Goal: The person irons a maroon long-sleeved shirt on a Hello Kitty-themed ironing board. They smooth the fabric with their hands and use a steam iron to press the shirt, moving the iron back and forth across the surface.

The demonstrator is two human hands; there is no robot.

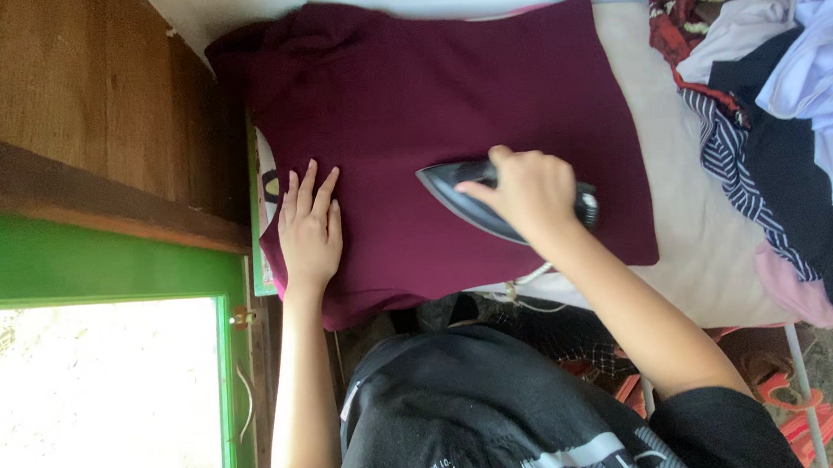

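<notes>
Maroon shirt (446, 111) lies flat on the ironing board (687, 230), covering most of its cream pad. My right hand (532, 194) is clenched round the handle of the dark iron (474, 199); the iron sits sole-down on the shirt, near its middle. My left hand (310, 228) is released, palm flat and fingers spread, pressing the shirt's edge, well apart from the iron on the side nearest the green window frame (88, 263). Pile of mixed clothes (787, 101) sits on the board's far end, beyond the shirt, not touching it.
</notes>
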